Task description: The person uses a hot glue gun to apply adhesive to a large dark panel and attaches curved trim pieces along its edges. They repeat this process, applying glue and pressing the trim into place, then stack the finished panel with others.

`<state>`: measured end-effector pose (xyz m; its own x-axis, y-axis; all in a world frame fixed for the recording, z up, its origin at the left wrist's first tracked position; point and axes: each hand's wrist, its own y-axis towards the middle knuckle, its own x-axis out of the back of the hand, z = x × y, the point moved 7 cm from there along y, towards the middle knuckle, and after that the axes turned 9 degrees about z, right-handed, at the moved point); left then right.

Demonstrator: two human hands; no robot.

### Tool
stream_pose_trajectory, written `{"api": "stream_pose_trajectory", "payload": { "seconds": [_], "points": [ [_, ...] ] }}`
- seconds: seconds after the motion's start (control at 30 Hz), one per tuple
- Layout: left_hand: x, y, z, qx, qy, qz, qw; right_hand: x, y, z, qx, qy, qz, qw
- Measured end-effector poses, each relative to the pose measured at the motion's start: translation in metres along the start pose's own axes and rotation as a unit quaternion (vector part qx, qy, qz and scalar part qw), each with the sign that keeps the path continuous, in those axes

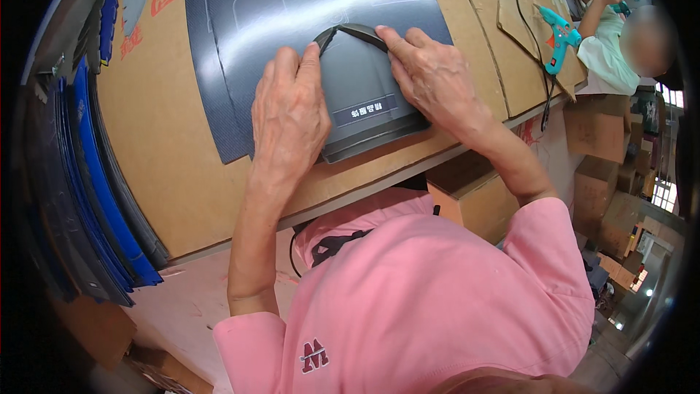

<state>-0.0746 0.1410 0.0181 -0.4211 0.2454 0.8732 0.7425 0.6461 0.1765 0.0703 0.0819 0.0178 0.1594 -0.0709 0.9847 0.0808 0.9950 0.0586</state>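
Observation:
A dark grey folded packaging piece (357,76) lies near the front edge of the table, with a small printed label strip toward me. At its far end two black edge strips meet in a peak. My left hand (292,106) pinches the left strip between thumb and fingers. On the other side, my right hand (432,76) grips the right strip, its thumb near the peak. Beneath the piece is a large glossy dark blue printed sheet (226,80) with outlined shapes. What lies under my palms is hidden.
Stacked blue and black sheets (95,175) stand along the table's left side. On the brown cardboard tabletop (146,138), a teal glue gun (560,38) with a cord lies at the right. A co-worker (611,51) is beyond it. Cardboard boxes (598,128) are stacked at right.

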Motion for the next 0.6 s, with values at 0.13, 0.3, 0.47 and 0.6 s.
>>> {"api": "stream_pose_trajectory", "payload": {
  "seconds": [0.13, 0.3, 0.47, 0.6],
  "points": [
    [0.002, 0.006, 0.003, -0.025, 0.016, 0.042, 0.999, 0.010, 0.008, 0.000, 0.019, 0.005, 0.021, 1.000],
    [-0.004, 0.023, 0.012, -0.028, 0.002, 0.115, 0.993, 0.008, 0.030, 0.008, 0.077, 0.032, -0.004, 0.997],
    [-0.011, 0.031, 0.014, -0.039, 0.009, 0.156, 0.987, -0.003, 0.035, 0.004, 0.113, 0.069, 0.015, 0.991],
    [-0.018, 0.036, 0.017, -0.055, 0.009, 0.161, 0.985, -0.003, 0.033, 0.004, 0.119, 0.071, 0.021, 0.990]
  ]
}}
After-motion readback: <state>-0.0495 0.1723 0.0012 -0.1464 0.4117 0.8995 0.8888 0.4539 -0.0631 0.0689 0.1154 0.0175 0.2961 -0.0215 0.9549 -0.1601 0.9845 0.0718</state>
